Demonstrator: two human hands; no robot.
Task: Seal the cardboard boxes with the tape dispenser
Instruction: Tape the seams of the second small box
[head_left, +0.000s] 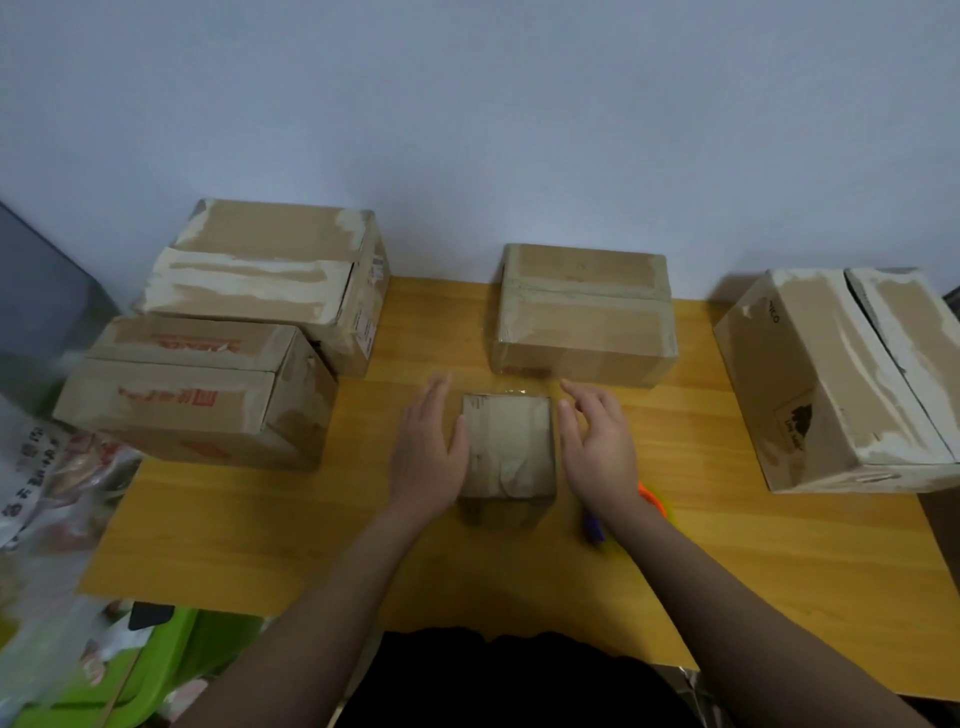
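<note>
Your small square brown cardboard box (506, 447) stands near the front middle of the yellow wooden table (519, 566), and everything else sits around it. Your left hand (427, 449) lies flat against the small box's left side, fingers (434, 400) straight and together, gripping nothing. Your right hand (597, 444) hovers just beside its right side with the fingers loosely spread and slightly bent, also holding nothing; whether it touches the cardboard cannot be told. Just right of the small box, mostly hidden under your right wrist, lies the tape dispenser (652, 500), of which only an orange curved part and a blue end show. Directly behind the small box sits a medium brown cardboard box (584, 317) with tape across its top seam. Behind and to the left of the small box are two larger cartons touching each other: a worn brown one (270, 275) at the rear and one with red printing (192, 389) in front of it. Far to the right of the small box, a big scuffed carton (841, 384) rests at an angle on the table's edge.
</note>
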